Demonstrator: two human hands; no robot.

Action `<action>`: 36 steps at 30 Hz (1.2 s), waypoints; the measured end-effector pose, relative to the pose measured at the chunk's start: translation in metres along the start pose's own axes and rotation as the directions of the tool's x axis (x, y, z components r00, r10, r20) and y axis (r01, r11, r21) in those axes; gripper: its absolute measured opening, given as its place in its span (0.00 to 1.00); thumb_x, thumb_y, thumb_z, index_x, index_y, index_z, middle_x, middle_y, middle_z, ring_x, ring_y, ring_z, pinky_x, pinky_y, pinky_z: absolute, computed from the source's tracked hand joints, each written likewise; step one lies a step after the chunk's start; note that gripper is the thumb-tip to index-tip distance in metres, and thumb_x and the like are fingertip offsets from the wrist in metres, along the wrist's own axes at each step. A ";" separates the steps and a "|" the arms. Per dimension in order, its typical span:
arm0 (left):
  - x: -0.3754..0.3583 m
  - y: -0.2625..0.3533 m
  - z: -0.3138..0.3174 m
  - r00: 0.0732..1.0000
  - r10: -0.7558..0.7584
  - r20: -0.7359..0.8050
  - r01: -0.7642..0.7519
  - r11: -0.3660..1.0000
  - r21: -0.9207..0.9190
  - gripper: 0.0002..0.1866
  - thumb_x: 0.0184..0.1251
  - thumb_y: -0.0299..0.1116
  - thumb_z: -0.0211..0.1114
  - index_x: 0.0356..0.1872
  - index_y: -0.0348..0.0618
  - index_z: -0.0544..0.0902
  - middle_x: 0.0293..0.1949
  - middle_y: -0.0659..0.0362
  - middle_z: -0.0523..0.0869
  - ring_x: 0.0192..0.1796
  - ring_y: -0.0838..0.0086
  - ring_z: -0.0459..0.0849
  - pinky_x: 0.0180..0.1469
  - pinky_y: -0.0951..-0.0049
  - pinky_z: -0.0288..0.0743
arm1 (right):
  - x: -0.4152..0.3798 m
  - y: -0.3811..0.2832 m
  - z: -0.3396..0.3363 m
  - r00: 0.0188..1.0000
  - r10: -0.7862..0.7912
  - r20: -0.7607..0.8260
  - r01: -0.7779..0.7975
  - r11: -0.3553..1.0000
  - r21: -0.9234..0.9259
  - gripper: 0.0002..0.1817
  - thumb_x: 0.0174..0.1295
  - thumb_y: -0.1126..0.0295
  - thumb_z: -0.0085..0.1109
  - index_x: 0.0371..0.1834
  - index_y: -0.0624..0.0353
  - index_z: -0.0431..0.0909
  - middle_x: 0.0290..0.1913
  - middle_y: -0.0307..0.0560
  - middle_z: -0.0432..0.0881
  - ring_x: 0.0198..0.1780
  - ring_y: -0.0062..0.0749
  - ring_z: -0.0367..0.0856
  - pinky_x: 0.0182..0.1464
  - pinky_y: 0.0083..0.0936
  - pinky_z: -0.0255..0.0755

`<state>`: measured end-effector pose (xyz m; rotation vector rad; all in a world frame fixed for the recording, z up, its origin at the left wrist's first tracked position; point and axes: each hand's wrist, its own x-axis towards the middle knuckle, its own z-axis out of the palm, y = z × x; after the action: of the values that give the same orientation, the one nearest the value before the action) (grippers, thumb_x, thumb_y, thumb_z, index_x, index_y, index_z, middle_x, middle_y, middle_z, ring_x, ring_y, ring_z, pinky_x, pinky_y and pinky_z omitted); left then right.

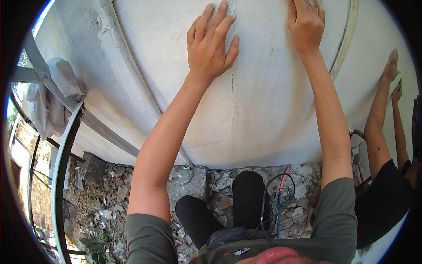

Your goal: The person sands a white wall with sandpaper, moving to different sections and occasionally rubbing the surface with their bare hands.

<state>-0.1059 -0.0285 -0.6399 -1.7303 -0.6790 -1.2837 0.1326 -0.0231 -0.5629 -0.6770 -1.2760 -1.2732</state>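
Note:
A pale wall [272, 88] with a thin vertical crack fills the upper middle of the view. My left hand [212, 43] rests on it beside the crack, fingers spread and holding nothing that I can see. Farther right and higher, my right hand [306, 22] is against the wall with its fingers bent. Its fingertips reach the top edge of the view, and what they hold, if anything, is hidden.
At the right, a co-worker [373, 198] in black has both hands up at the wall. Metal railing [66, 163] and grey cloth [48, 105] stand at the left. Pipes [132, 61] run along the wall. Rubble [110, 189] and cables [280, 193] lie below.

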 end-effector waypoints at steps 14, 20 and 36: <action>-0.002 -0.003 0.004 0.998 0.028 -0.054 -0.030 0.999 -0.027 0.30 0.70 0.34 0.63 0.72 0.45 0.67 0.78 0.45 0.69 0.81 0.51 0.63 0.77 0.51 0.56 | 0.004 0.005 -0.003 0.995 -0.047 0.088 0.051 0.998 -0.036 0.21 0.71 0.76 0.60 0.67 0.63 0.80 0.64 0.55 0.85 0.71 0.52 0.78 0.79 0.52 0.61; -0.001 -0.001 0.000 1.000 0.010 -0.011 -0.010 1.000 -0.018 0.30 0.69 0.33 0.62 0.72 0.45 0.67 0.77 0.45 0.70 0.81 0.51 0.64 0.77 0.50 0.56 | 0.003 0.005 0.003 0.998 -0.030 0.052 0.027 0.998 0.058 0.19 0.72 0.78 0.58 0.65 0.68 0.79 0.64 0.60 0.84 0.72 0.57 0.76 0.78 0.52 0.65; -0.004 -0.003 0.004 0.996 0.023 -0.081 -0.028 0.998 -0.061 0.31 0.68 0.33 0.62 0.72 0.47 0.67 0.77 0.49 0.71 0.81 0.55 0.64 0.77 0.52 0.57 | 0.006 0.015 0.004 0.996 0.029 0.082 -0.041 0.987 0.153 0.22 0.69 0.76 0.64 0.67 0.61 0.81 0.68 0.54 0.82 0.74 0.51 0.74 0.79 0.47 0.63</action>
<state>-0.1079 -0.0234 -0.6430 -1.7216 -0.5745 -1.3624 0.1441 -0.0179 -0.5525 -0.6412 -1.4060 -1.1156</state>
